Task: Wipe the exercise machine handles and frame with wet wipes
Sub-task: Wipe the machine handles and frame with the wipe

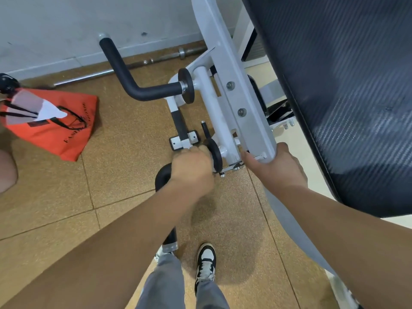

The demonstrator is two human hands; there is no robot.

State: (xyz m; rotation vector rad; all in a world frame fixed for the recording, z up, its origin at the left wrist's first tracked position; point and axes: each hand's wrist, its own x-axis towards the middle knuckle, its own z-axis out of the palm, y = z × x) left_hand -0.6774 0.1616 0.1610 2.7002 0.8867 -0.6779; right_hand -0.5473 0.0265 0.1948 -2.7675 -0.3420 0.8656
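Note:
A white exercise machine frame (225, 70) runs down the middle of the view, with a bent black foam handle (124, 74) sticking out to its left. A second black handle (163, 175) lies closer to me; my left hand (192, 169) is closed around it right by the black end disc (216, 156). My right hand (276, 166) grips the lower end of the white frame arm. No wet wipe shows in either hand; the palms are hidden.
A large black padded seat (345, 85) fills the right side. An orange bag (55, 126) lies on the cork floor (89, 186) at the left, a steel barbell (124, 68) along the wall. My shoes (206, 262) stand below.

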